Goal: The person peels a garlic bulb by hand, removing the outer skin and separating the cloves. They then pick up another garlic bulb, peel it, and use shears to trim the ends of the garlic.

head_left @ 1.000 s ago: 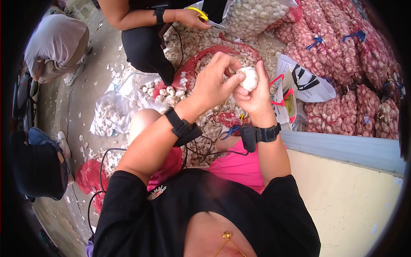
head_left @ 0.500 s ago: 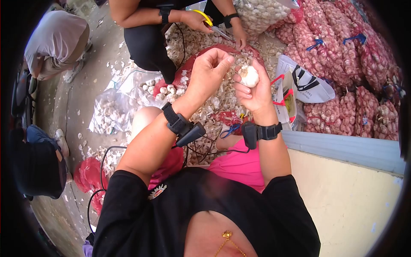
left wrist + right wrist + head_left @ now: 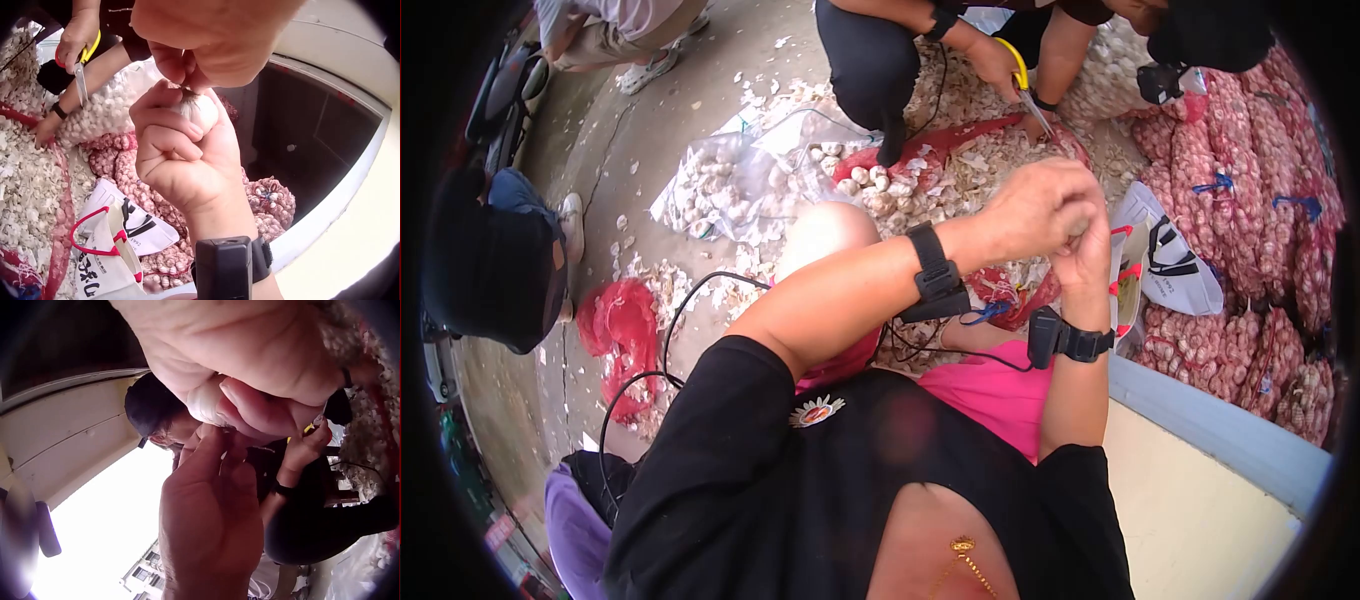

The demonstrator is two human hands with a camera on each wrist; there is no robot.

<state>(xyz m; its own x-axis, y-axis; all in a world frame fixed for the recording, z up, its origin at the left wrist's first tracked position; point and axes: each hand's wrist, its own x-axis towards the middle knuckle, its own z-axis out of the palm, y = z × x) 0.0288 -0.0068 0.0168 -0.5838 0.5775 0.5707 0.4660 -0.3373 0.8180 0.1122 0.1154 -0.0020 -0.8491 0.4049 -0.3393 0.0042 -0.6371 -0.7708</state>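
In the left wrist view, a white garlic bulb (image 3: 201,114) sits in my right hand (image 3: 187,150), whose fingers curl round it. My left hand (image 3: 219,37) pinches at the brown end of the bulb from above. The right wrist view shows the bulb (image 3: 205,405) between the curled fingers of my right hand (image 3: 244,356), with thumb and fingertips of my left hand (image 3: 209,506) at its end. In the head view my left hand (image 3: 1040,210) and right hand (image 3: 1088,265) meet, and their fingers mostly hide the bulb.
Another person holds yellow-handled scissors (image 3: 1022,75) just beyond my hands. Red net sacks of garlic (image 3: 1240,170) and a white bag (image 3: 1165,255) stand at the right. Peelings and a clear bag of bulbs (image 3: 720,185) lie on the ground at the left.
My left hand was apart from the bulb half a second ago and is back at it. The head view has shifted, and the other person's capped head and scissors have come nearer the sacks.
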